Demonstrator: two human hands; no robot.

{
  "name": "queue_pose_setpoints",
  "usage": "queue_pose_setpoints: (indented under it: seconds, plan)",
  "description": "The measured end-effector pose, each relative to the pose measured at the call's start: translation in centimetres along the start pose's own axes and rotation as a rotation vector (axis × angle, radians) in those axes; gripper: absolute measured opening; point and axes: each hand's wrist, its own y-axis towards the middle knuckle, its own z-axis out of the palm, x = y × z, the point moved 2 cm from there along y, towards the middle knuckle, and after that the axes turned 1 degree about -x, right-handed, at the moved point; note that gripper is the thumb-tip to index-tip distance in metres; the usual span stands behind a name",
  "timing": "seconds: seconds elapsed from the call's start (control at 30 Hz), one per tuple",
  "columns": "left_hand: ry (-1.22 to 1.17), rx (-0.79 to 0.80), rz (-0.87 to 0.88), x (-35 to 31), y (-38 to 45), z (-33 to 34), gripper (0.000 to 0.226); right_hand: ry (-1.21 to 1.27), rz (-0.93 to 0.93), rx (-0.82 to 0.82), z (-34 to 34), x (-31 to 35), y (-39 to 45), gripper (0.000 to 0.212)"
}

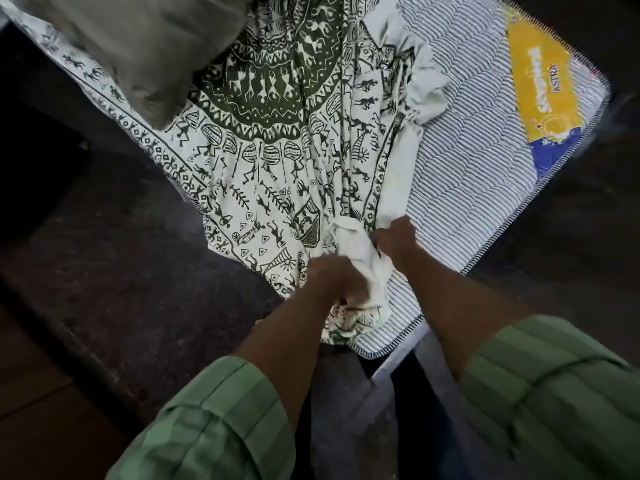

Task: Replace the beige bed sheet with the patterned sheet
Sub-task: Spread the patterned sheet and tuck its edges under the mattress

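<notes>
The patterned sheet [277,140], white with dark green figures and a round centre motif, lies half spread over the striped mattress [460,188]. Its right part is rumpled, showing the plain white underside. Near the mattress's near corner the sheet is gathered into a bunch. My left hand [332,278] grips that bunch from the left. My right hand [394,240] grips the same bunched cloth from the right. A beige-grey cloth [138,46], pillow or sheet I cannot tell which, lies on the patterned sheet at the top left.
The mattress's right side is bare, with a yellow and blue brand label [540,91] at the far right. A metal bed frame edge [398,362] shows below the near corner. Dark floor [121,271] surrounds the bed.
</notes>
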Motion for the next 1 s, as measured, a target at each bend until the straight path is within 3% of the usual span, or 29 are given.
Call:
queue_pose_setpoints:
  seconds: [0.03, 0.07, 0.13, 0.23, 0.3, 0.37, 0.47, 0.6, 0.7, 0.77, 0.83, 0.9, 1.0]
  plan:
    - [0.04, -0.321, 0.002, -0.5, 0.2, -0.9, 0.042, 0.051, 0.03, 0.05, 0.4, 0.1, 0.3, 0.077]
    - [0.014, -0.539, 0.016, -0.7, 0.3, -1.6, 0.041, 0.096, 0.047, 0.095, 1.0, 0.5, 0.5, 0.068]
    - [-0.091, -0.707, 0.094, -3.0, 0.7, -0.9, 0.034, 0.125, 0.041, 0.119, 0.4, 0.1, 1.3, 0.044]
    - [0.023, -0.701, 0.148, -4.9, 1.9, 0.2, 0.066, 0.174, 0.085, 0.037, -0.6, -0.5, 1.8, 0.053]
    - [0.128, -0.647, 0.035, -6.0, 2.9, 1.4, 0.094, 0.196, 0.077, 0.056, -1.3, -0.4, 3.2, 0.069]
    - [0.057, -0.574, -0.087, -6.5, 3.9, 3.0, 0.111, 0.274, 0.057, 0.157, -1.0, -0.9, 5.8, 0.079]
    - [-0.098, -0.584, -0.185, -6.9, 4.8, 5.4, 0.097, 0.25, 0.002, 0.353, 1.0, -2.0, 10.9, 0.058]
    - [-0.076, -0.469, -0.063, -8.9, 4.7, 7.6, 0.076, -0.462, -0.218, 0.208, -5.2, -3.2, 7.1, 0.075]
    - [-0.216, -0.276, 0.083, -10.5, 5.0, 8.8, 0.056, -0.678, -0.124, 0.195, -9.2, -7.7, 6.1, 0.077]
    - [-0.207, -0.226, 0.109, -12.1, 4.9, 9.0, 0.057, -0.732, -0.099, 0.206, -11.1, -9.3, 5.6, 0.073]
    - [-0.127, -0.347, 0.014, -13.4, 4.8, 8.5, 0.064, -0.739, -0.124, 0.223, -11.7, -9.5, 5.2, 0.078]
    - [-0.039, -0.59, -0.055, -14.4, 4.5, 7.2, 0.065, -0.698, -0.174, 0.191, -11.6, -8.9, 4.4, 0.082]
    - [0.014, -0.83, 0.003, -15.8, 4.0, 5.0, 0.07, -0.533, -0.22, 0.032, -11.1, -7.2, 4.1, 0.07]
